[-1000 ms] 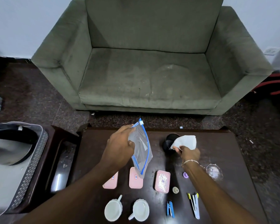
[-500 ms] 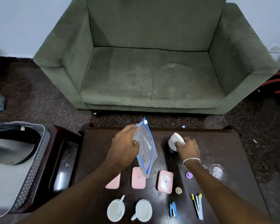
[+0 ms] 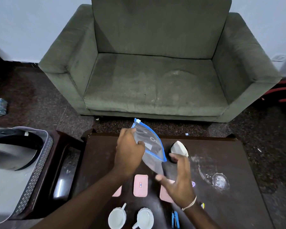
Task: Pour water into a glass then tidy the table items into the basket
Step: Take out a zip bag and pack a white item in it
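Tidying step. My left hand (image 3: 129,156) pinches the zip bag (image 3: 149,146); right hand (image 3: 178,177) hovers, fingers spread and released. Next: carry bag to basket (image 3: 35,176) at nine o'clock.

No legible text or labels.

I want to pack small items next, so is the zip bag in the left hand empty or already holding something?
Seemingly empty: the zip bag hangs flat and see-through from the left hand.
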